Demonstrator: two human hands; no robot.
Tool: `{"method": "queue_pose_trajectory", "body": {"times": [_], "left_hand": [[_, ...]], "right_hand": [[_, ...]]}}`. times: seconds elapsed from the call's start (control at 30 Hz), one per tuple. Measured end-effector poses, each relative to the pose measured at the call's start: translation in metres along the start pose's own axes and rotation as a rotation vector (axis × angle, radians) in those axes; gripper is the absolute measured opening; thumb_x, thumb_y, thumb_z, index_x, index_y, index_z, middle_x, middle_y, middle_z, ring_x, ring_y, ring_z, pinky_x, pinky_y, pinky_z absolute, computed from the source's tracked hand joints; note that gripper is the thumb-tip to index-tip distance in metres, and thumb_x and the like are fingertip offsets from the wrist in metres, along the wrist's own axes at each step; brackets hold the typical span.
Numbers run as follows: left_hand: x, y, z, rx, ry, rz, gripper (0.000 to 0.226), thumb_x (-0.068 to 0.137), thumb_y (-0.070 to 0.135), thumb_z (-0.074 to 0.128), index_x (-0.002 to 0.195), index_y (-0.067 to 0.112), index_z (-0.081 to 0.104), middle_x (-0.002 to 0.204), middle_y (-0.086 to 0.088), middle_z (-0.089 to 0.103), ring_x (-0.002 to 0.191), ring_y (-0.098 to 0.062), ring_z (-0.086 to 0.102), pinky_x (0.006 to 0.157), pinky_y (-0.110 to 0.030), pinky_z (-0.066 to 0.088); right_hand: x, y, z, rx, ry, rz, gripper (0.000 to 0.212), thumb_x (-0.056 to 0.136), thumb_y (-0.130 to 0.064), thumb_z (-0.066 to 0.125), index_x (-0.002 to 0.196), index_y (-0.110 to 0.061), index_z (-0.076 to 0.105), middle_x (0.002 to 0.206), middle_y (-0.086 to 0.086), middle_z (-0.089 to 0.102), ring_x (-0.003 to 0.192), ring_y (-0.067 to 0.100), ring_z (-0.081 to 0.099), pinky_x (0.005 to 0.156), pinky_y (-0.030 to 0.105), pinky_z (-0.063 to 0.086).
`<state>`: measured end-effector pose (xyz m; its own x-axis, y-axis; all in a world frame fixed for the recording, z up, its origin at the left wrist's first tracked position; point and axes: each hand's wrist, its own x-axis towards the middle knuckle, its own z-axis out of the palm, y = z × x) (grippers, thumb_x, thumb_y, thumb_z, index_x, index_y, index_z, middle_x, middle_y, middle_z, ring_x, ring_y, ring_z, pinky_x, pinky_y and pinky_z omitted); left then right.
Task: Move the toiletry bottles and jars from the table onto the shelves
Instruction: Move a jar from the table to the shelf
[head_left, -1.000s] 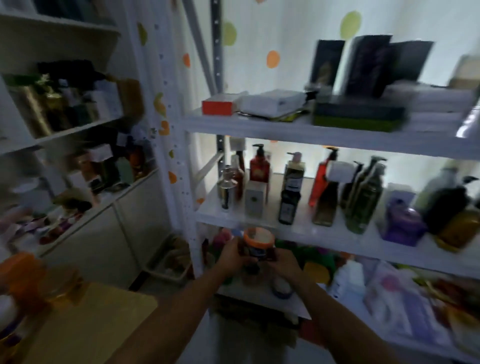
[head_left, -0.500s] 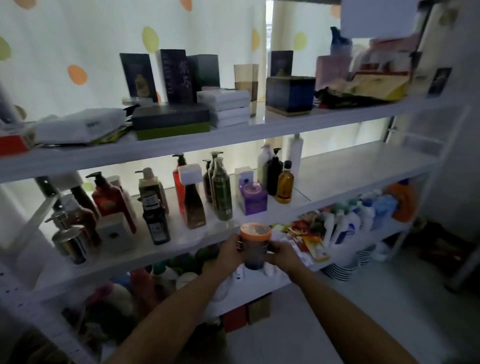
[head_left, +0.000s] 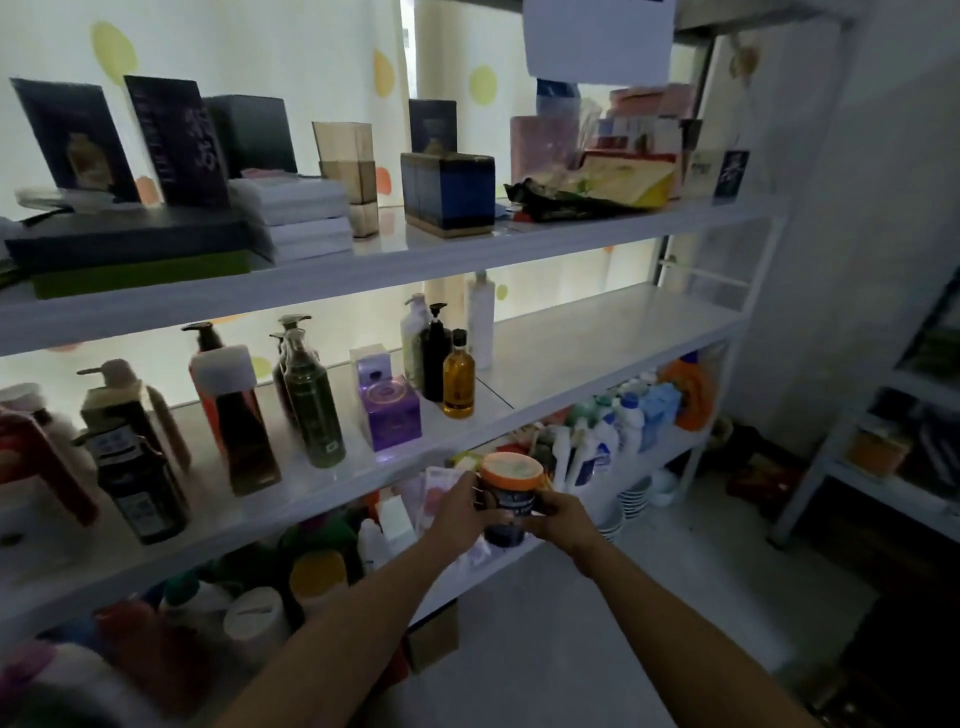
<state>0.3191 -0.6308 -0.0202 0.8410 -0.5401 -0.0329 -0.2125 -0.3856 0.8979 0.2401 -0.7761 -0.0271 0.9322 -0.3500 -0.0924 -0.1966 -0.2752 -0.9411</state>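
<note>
Blue box (head_left: 448, 189), polka-dot curtain (head_left: 291, 57)

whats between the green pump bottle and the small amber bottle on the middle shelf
Head view: a purple box stands between the green pump bottle and the amber bottle, a white carton just behind it.

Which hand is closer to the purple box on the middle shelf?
Left. The left hand grips the orange-lidded jar below and right of the purple box; the right hand holds the jar's other side, farther right from the box.
</note>
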Motion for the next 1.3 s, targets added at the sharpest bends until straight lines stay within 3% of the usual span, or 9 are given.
{"method": "queue_pose_trajectory", "body": {"times": [0.17, 0.33, 0.53, 0.63, 0.73, 0.87, 0.97, 1.1, 1.3], "left_hand": [[0.033, 0.013, 0.024, 0.032, -0.009, 0.018, 0.037, 0.081, 0.002, 0.067, 0.111, 0.014, 0.049, 0.098, 0.0, 0.055, 0.092, -0.012, 0.052, 0.067, -0.009, 0.041], [0.074, 0.009, 0.042, 0.004, -0.033, -0.013, 0.051, 0.078, 0.007, 0.072, 0.124, 0.002, 0.051, 0.115, -0.011, 0.061, 0.095, -0.014, 0.054, 0.088, -0.027, 0.046], [0.164, -0.002, 0.075, -0.179, -0.053, 0.038, 0.088, 0.049, 0.041, 0.087, 0.118, -0.003, 0.055, 0.116, -0.012, 0.064, 0.106, -0.024, 0.062, 0.091, -0.03, 0.053], [0.2, 0.02, 0.081, -0.136, -0.031, 0.056, 0.064, 0.058, 0.019, 0.084, 0.112, -0.001, 0.056, 0.11, -0.01, 0.062, 0.096, -0.017, 0.06, 0.074, -0.006, 0.047], [0.239, 0.028, 0.088, -0.082, -0.001, 0.07, 0.043, 0.074, 0.008, 0.078, 0.106, 0.001, 0.05, 0.106, -0.012, 0.059, 0.098, -0.024, 0.057, 0.07, -0.013, 0.047], [0.276, 0.035, 0.09, -0.045, 0.06, 0.069, 0.046, 0.079, 0.015, 0.075, 0.114, 0.001, 0.049, 0.108, -0.008, 0.06, 0.094, -0.019, 0.056, 0.076, -0.026, 0.048], [0.291, 0.032, 0.088, -0.041, 0.135, 0.078, 0.04, 0.082, 0.012, 0.07, 0.115, 0.006, 0.048, 0.111, -0.006, 0.06, 0.097, -0.018, 0.057, 0.079, -0.027, 0.049], [0.308, 0.023, 0.079, -0.088, 0.226, 0.009, 0.039, 0.081, 0.008, 0.068, 0.115, 0.013, 0.048, 0.111, -0.001, 0.059, 0.1, -0.015, 0.056, 0.083, -0.028, 0.047], [0.33, 0.008, 0.067, -0.067, 0.34, -0.017, 0.043, 0.083, 0.011, 0.068, 0.119, 0.012, 0.046, 0.116, -0.005, 0.059, 0.106, -0.018, 0.057, 0.084, -0.026, 0.047]], "right_hand": [[0.02, 0.009, -0.025, 0.001, 0.051, 0.017, 0.034, 0.082, 0.003, 0.066, 0.115, 0.006, 0.06, 0.111, 0.017, 0.063, 0.095, 0.02, 0.055, 0.064, 0.013, 0.045], [0.056, 0.022, -0.045, -0.005, 0.061, 0.058, 0.043, 0.081, 0.004, 0.066, 0.123, 0.002, 0.055, 0.12, 0.017, 0.061, 0.086, 0.005, 0.06, 0.064, 0.011, 0.045], [0.12, 0.031, -0.074, -0.004, 0.092, 0.084, 0.048, 0.079, 0.008, 0.066, 0.125, 0.003, 0.053, 0.123, 0.018, 0.059, 0.108, 0.022, 0.056, 0.079, 0.023, 0.046], [0.156, 0.025, -0.098, -0.002, 0.097, 0.088, 0.048, 0.083, 0.011, 0.06, 0.129, 0.004, 0.049, 0.127, 0.019, 0.055, 0.103, 0.019, 0.052, 0.063, 0.007, 0.047], [0.195, 0.017, -0.118, -0.015, 0.081, 0.075, 0.046, 0.085, 0.007, 0.059, 0.129, 0.003, 0.049, 0.127, 0.014, 0.055, 0.089, 0.016, 0.058, 0.058, 0.005, 0.045], [0.235, 0.009, -0.127, 0.063, 0.11, 0.109, 0.042, 0.085, 0.002, 0.062, 0.126, -0.003, 0.053, 0.122, 0.008, 0.059, 0.102, 0.025, 0.058, 0.074, 0.022, 0.047], [0.259, 0.004, -0.124, 0.132, 0.097, 0.115, 0.041, 0.085, 0.007, 0.056, 0.123, -0.008, 0.055, 0.11, 0.005, 0.06, 0.087, 0.016, 0.059, 0.06, 0.016, 0.052], [0.293, 0.004, -0.111, 0.171, 0.042, 0.088, 0.046, 0.081, 0.011, 0.056, 0.121, -0.011, 0.058, 0.117, 0.009, 0.062, 0.112, 0.027, 0.058, 0.093, 0.042, 0.051], [0.341, 0.004, -0.095, 0.136, -0.088, 0.052, 0.044, 0.086, 0.009, 0.054, 0.126, -0.007, 0.055, 0.127, 0.013, 0.058, 0.118, 0.026, 0.052, 0.09, 0.03, 0.046]]}}
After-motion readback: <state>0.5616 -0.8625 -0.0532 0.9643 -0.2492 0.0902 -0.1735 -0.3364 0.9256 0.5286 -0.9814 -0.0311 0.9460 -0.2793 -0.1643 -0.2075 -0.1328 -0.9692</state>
